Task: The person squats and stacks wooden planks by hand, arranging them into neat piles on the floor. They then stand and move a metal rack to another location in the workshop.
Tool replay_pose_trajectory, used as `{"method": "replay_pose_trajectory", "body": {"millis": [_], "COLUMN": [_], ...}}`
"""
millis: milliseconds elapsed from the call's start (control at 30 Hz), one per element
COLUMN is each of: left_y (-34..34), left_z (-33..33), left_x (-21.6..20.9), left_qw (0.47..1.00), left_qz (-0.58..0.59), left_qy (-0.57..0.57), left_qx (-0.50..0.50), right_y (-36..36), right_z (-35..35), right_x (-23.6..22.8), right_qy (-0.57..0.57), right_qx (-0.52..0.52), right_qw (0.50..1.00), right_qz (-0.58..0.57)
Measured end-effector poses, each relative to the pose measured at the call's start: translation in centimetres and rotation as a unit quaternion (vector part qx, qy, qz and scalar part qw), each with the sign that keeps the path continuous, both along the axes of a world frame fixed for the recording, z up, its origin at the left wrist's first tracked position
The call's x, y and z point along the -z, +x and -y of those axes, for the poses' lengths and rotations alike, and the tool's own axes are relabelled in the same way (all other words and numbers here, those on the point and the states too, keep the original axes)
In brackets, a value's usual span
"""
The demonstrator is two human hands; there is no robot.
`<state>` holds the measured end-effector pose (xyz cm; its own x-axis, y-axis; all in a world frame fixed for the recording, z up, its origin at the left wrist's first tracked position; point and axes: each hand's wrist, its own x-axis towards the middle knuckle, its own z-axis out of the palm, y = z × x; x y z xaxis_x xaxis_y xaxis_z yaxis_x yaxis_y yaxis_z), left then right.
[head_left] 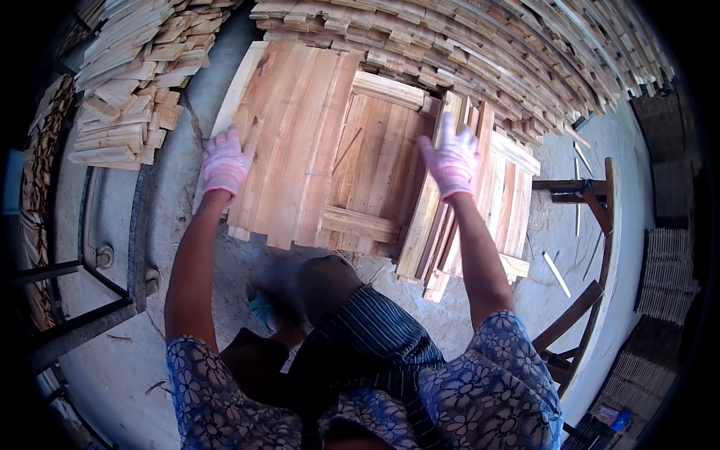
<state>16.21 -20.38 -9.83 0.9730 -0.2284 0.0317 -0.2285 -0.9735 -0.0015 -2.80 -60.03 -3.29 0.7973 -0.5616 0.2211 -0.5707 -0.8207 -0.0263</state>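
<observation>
Both my hands wear pink and white knit gloves. My left hand (226, 160) lies at the left edge of a row of wooden boards (292, 142) set side by side, its fingers stretched over the wood. Further right, my right hand (453, 156) has its fingers spread above a bundle of narrow boards (429, 229); whether it touches them I cannot tell. Between the two is a recessed section of planks (380, 150), bordered by a short crosspiece (388, 90) at the far side and another crosspiece (360, 223) at the near side.
Long stacked boards (480, 45) fill the far side, and a pile of planks (142, 97) stands far left. A dark metal frame (82, 315) is at the left, a wooden frame (600, 255) at the right. Loose sticks (556, 274) lie on the concrete floor (551, 240).
</observation>
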Motion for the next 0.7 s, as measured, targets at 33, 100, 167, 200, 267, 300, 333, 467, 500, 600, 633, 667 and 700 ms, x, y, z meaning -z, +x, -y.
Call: {"method": "replay_pose_trajectory", "body": {"millis": [33,100,167,200,267,300,333,467,500,600,633,667,700], "left_y": [-2.0,-7.2,-13.8,-16.4,-18.8,-20.6,-22.6,-22.3,-21.9,-21.6,-21.0,-20.5,-19.5], "left_z": [3.0,11.4,18.7,22.3,27.5,29.7,32.0,33.7,33.4,31.3,29.4,28.3,26.9], "left_x": [-0.6,-1.5,-3.3,-4.6,2.1,3.0,2.8,4.2,3.8,0.0,-0.8,-1.7,-1.6], "left_qw": [0.998,0.973,0.898,0.875,0.876,0.85,0.817,0.828,0.845,0.834,0.845,0.852,0.824], "left_qz": [0.032,-0.082,-0.215,-0.334,-0.297,-0.336,-0.374,-0.395,-0.379,-0.413,-0.394,-0.377,-0.393], "left_qy": [-0.026,-0.157,-0.27,-0.27,-0.366,-0.4,-0.436,-0.398,-0.377,-0.364,-0.362,-0.363,-0.408], "left_qx": [0.057,0.147,0.271,0.223,0.099,0.068,0.043,-0.015,-0.019,-0.03,-0.026,-0.018,-0.025], "right_y": [-3.0,-10.9,-13.1,-14.1,-12.3,-13.5,-15.3,-13.6,-12.8,-14.5,-13.9,-14.3,-14.2], "right_z": [2.4,9.1,9.8,9.6,10.0,11.6,13.5,11.9,10.6,11.5,10.4,10.3,9.9], "right_x": [-0.7,6.6,6.5,5.9,8.7,10.7,12.1,9.6,7.3,6.8,4.2,3.7,3.5], "right_qy": [0.08,0.411,0.549,0.576,0.554,0.561,0.564,0.557,0.559,0.462,0.44,0.446,0.457], "right_qx": [0.106,0.172,0.21,0.21,0.128,0.113,0.101,0.12,0.14,0.169,0.162,0.177,0.187], "right_qw": [0.99,0.891,0.803,0.785,0.817,0.813,0.811,0.819,0.815,0.87,0.883,0.877,0.87], "right_qz": [-0.04,0.084,0.102,0.089,0.098,0.106,0.118,0.067,0.056,0.025,0.009,-0.004,-0.019]}}
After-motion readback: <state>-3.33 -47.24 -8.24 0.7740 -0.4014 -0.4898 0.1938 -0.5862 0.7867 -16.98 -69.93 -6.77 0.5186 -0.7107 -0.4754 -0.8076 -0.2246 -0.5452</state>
